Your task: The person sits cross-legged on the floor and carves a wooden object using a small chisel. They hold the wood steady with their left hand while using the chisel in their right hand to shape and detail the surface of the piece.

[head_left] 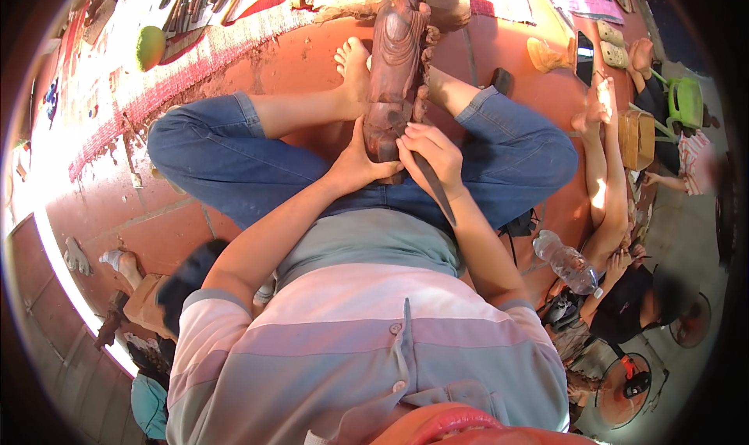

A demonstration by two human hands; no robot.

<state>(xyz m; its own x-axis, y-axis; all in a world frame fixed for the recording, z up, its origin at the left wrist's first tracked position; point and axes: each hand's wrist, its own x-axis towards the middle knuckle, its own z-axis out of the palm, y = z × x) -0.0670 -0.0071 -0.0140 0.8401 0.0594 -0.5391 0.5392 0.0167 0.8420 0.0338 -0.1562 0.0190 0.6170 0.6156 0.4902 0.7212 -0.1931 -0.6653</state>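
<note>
Carved wooden statue (392,63) rests between crossed legs (242,152).
Left hand (355,164) grips its near end, thumb and fingers parted; right hand (437,155) pinches a slim dark carving tool (438,191) there.

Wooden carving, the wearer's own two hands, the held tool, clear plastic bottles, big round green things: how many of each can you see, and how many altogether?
Wooden carving: 1
Left hand and right hand: 2
Thin dark tool, held in the right hand: 1
Clear plastic bottle: 1
Big round green thing: 1
Total: 6
</note>
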